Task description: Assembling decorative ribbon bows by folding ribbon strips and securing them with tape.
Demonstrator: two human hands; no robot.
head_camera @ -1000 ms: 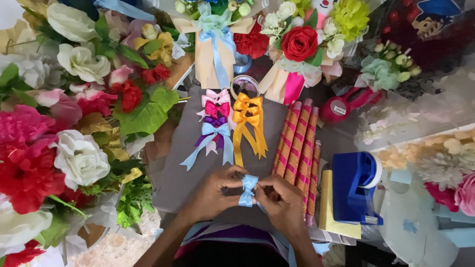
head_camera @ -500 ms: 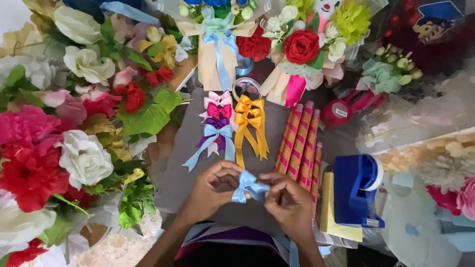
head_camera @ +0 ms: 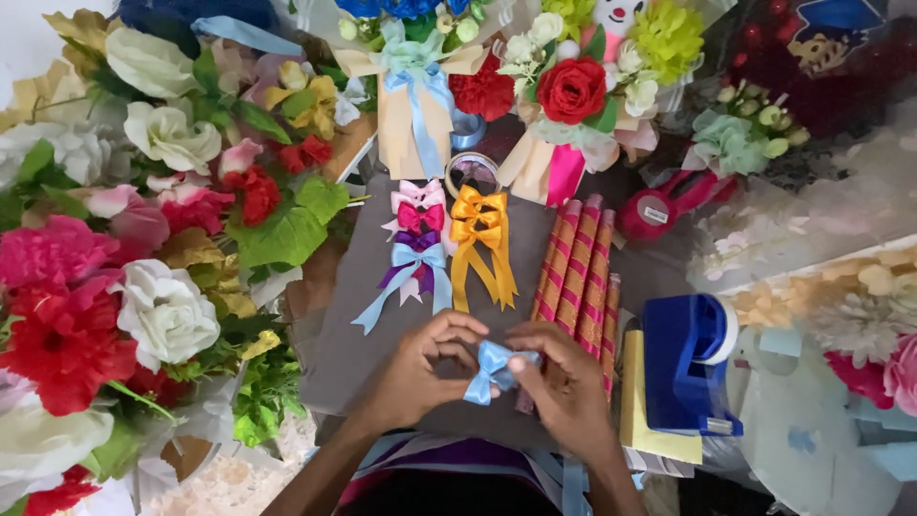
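1. Head view, lower centre: left hand and right hand meeting over a small light blue ribbon bow, fingertips of both pinched on its satin loops; bow held just above the near edge of a grey mat.
2. Above the hands, flat on the mat: glossy orange bow with long tails, a light blue and purple bow, a magenta bow and a pale pink one, stacked in a column.
3. Just right of the orange bow: red and gold striped rolls, slim cylinders lying side by side, lower ends touching the right hand's knuckles.
4. Right of centre: blocky blue plastic tape dispenser beside a yellow pad.
5. Upper centre: clear tape roll, kraft-wrapped bouquet tied with blue ribbon, red fabric rose.
6. Left side: soft cloth flowers in white, red and pink with broad green leaves.
7. Upper right: red handled tool, details unclear.
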